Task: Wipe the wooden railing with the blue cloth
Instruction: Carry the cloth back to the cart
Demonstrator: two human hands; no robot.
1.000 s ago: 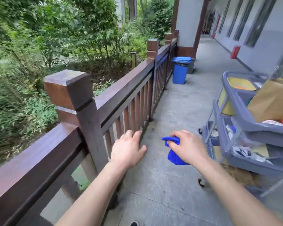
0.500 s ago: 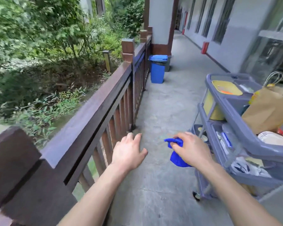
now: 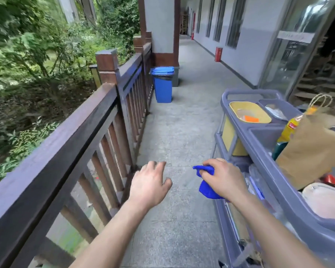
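1. The right hand (image 3: 223,179) has its fingers closed around the blue cloth (image 3: 207,187), bunched in a ball, above the floor and near the grey cart (image 3: 263,155) on the right.
2. The left hand (image 3: 149,185) is empty, fingers loosely spread, touching nothing.
3. The cloth looks soft and light; I think it should be opened flat under the palm.
4. The wooden railing (image 3: 72,130) is on the left, not touched. Its long axis runs from near left to far, toward the blue bin (image 3: 162,85).
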